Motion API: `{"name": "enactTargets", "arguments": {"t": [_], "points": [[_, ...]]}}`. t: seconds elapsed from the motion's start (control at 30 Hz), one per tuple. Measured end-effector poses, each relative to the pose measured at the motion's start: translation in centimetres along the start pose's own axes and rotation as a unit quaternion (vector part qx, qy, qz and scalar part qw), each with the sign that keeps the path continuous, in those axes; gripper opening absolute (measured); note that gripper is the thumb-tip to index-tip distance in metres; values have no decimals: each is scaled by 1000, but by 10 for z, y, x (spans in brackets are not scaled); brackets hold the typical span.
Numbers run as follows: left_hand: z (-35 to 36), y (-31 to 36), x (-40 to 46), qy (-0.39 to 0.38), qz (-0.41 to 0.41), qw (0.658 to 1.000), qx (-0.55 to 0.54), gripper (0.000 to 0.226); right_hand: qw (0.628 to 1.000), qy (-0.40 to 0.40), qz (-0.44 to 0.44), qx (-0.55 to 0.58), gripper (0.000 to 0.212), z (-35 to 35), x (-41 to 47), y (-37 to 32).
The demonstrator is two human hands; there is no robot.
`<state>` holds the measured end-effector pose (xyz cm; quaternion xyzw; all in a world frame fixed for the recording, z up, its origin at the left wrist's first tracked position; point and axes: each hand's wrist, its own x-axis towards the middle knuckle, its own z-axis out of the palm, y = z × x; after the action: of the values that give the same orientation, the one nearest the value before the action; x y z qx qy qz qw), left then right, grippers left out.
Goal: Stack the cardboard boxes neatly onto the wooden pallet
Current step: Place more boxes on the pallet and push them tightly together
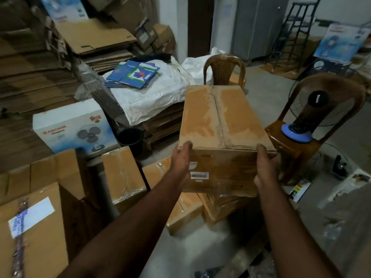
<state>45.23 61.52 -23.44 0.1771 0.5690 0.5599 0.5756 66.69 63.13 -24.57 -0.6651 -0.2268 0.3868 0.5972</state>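
person holds taped cardboard box (222, 125) aloft above floor boxes (184, 209); left hand (180, 159) and right hand (266, 167) grip its near corners, thumbs over top edge, likely for balance. pallet not identifiable.

"ANCHOR" on white fan box (74, 127).

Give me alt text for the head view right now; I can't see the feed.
Both hands, left hand and right hand, hold a taped cardboard box by its near side edges above wrapped boxes on the floor. A white fan carton sits left; a chair holding a fan stands right.
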Motion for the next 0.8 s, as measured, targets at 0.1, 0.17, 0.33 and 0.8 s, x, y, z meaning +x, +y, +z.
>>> {"name": "enactTargets", "arguments": {"t": [0.1,0.17,0.33,0.8], "points": [[-31,18,-13,3,21,1000,4,32,999,-12,-34,9,65,10,-46,-14],[-65,26,-23,17,30,999,5,35,998,-36,-42,24,61,20,-84,-19],[-179,53,-83,79,70,994,-10,37,991,-89,-98,27,38,56,-200,-14],[-647,93,-398,379,207,899,-77,47,914,-376,-155,13,46,150,-696,82]]}}
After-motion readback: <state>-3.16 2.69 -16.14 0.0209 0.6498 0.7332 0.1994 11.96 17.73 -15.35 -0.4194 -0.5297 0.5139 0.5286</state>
